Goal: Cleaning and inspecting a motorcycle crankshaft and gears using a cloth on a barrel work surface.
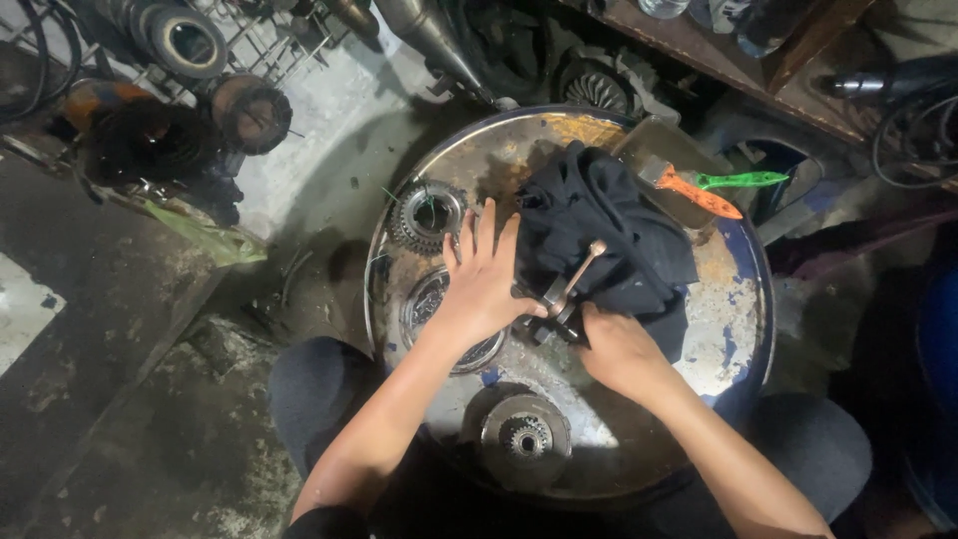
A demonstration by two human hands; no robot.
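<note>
A round, rusted metal drum top with patches of blue paint serves as the tabletop, set between the person's knees. The left hand lies flat on it, fingers spread apart and pointing away from the person, its thumb side touching a small grey metal part with a slim rod-shaped shaft. The right hand is just beside that part on its near side, fingers curled together; they seem to grip the part's lower end, though the grip itself is hidden. The shaft slants up across a crumpled black cloth that covers the middle of the drum top.

Left of the cloth lies a toothed steel gear wheel, flat on the surface. Under the left wrist is a round ribbed metal disc, partly covered. Nearest the person sits another gear with a small toothed hub on a wide flat flange.

At the far edge rests a shallow rectangular metal tray, its inside mostly hidden by the cloth. Across its rim lies a brush with an orange handle and a green end. Dark machine parts crowd the grimy concrete floor beyond.
</note>
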